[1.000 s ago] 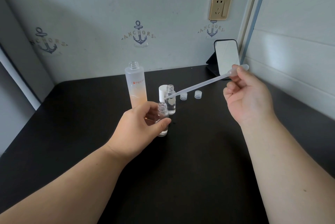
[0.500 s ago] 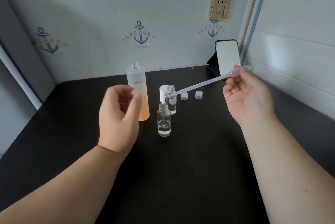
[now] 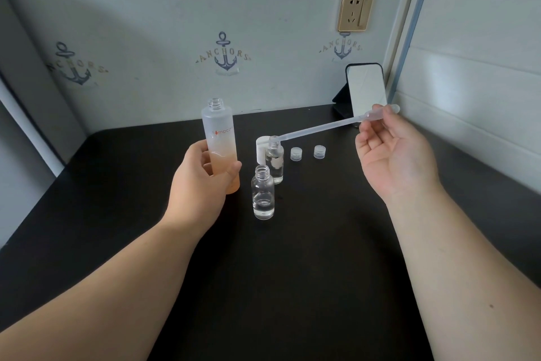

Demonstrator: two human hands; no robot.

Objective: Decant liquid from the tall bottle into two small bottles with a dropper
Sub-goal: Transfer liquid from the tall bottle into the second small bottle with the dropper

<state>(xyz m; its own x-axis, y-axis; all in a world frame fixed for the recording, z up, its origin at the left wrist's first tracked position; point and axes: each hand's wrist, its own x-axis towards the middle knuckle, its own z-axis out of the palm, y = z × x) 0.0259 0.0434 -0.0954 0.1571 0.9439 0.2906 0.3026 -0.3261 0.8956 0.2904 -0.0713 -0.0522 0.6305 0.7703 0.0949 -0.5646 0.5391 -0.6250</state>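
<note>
The tall frosted bottle (image 3: 220, 138), uncapped and orange toward its base, stands on the black table (image 3: 292, 287). My left hand (image 3: 202, 182) grips its lower half. A small clear bottle (image 3: 263, 194) with a little liquid stands open just right of that hand. A second small bottle (image 3: 275, 164) stands behind it. My right hand (image 3: 392, 153) pinches the bulb end of a long plastic dropper (image 3: 325, 126); the dropper's tip hovers at the second bottle's mouth.
A white cap (image 3: 261, 150) stands behind the rear small bottle. Two small clear caps (image 3: 296, 153) (image 3: 319, 152) lie to its right. A mirror on a black stand (image 3: 366, 91) sits in the back right corner, close to the walls.
My left hand let go of the front small bottle, swung left and took hold of the tall bottle. My right hand and the dropper barely moved.
</note>
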